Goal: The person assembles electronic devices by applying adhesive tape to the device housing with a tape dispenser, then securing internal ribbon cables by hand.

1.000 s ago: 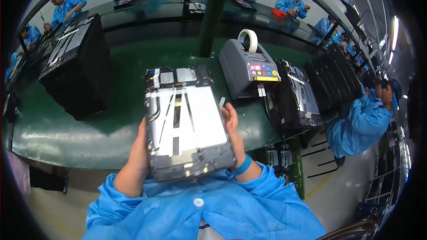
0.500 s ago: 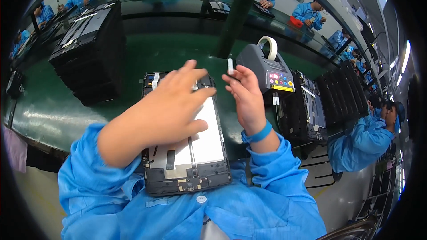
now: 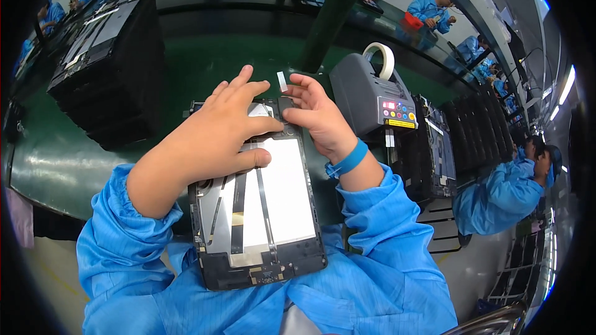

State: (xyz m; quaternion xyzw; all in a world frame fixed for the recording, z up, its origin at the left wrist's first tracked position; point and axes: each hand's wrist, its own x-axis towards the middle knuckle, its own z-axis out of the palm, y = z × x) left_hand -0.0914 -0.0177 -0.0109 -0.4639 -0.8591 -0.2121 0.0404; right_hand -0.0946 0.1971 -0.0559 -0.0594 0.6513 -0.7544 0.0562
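Observation:
An opened tablet point(image 3: 288, 201), with a large white battery and dark ribbon cables in a black frame, lies in front of me, its near edge by my body. My left hand point(image 3: 214, 130) is over its upper left part, fingers spread, thumb and index finger on or just above the battery's top end. At the tablet's top right corner is my right hand point(image 3: 320, 115), fingers curled. A short whitish strip of tape point(image 3: 281, 81) sticks up from its fingertips. Its thumb is close to the tablet's upper edge; whether it touches, I cannot tell.
A grey tape dispenser point(image 3: 366, 96) carrying a tape roll point(image 3: 388, 65) stands on the green bench point(image 3: 56, 174) at the right. Tall stacks of tablets point(image 3: 115, 80) rise at the left, with more tablets point(image 3: 428, 155) beyond the dispenser. A dark post point(image 3: 329, 25) stands behind. Co-workers sit opposite.
My right hand has moved left with the strip of tape, to the tablet's top right corner. My left hand has shifted slightly left, uncovering more of the battery and a ribbon cable.

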